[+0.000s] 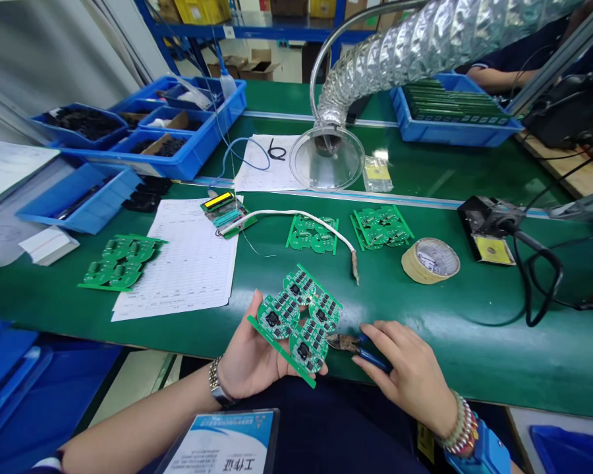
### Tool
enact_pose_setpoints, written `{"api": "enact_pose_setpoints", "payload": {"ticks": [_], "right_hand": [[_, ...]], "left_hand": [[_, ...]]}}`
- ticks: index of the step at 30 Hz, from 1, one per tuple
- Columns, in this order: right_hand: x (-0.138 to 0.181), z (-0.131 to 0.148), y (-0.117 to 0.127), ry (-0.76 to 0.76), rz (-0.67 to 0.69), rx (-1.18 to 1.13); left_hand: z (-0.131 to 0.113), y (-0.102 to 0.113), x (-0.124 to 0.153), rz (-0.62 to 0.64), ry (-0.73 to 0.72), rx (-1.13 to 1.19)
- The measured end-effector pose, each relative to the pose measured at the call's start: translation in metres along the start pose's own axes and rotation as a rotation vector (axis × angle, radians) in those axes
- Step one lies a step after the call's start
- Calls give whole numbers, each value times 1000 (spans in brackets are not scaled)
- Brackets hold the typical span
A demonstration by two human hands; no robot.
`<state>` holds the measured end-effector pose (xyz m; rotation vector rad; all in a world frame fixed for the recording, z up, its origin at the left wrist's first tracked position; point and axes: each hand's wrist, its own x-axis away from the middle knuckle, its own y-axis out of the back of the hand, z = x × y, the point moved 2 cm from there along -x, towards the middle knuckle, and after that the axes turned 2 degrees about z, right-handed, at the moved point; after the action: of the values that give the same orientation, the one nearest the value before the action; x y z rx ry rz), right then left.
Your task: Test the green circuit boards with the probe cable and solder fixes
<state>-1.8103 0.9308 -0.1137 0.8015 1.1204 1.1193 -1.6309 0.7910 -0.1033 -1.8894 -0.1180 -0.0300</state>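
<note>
In my left hand (247,359) lies a green circuit board panel (300,319), tilted, with round sections carrying black components. The fingers support it from below and the thumb is at its left edge. Blue-handled cutting pliers (348,343) are in my right hand (408,368), their jaws at the panel's right edge. Whether the jaws touch the board I cannot tell. Past the panel, a white cable (296,212) with a bare brownish tip runs from a small test board with a yellow display (225,209).
More green panels lie on the bench: one at left (123,262), one behind (312,234), a stack (381,227). A tape roll (429,261), paper sheets (178,263), blue parts bins (192,155) and a foil exhaust duct (400,52) stand around. Another person's arm (494,78) shows far right.
</note>
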Motion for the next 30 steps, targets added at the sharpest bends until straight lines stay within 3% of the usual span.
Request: {"api": "enact_pose_setpoints", "payload": {"ticks": [21, 30], "right_hand": [[0, -1, -9, 51, -8, 35], [5, -7, -6, 11, -77, -10]], "left_hand": [[1, 2, -1, -26, -10, -21], [-1, 0, 1, -6, -14, 1]]}}
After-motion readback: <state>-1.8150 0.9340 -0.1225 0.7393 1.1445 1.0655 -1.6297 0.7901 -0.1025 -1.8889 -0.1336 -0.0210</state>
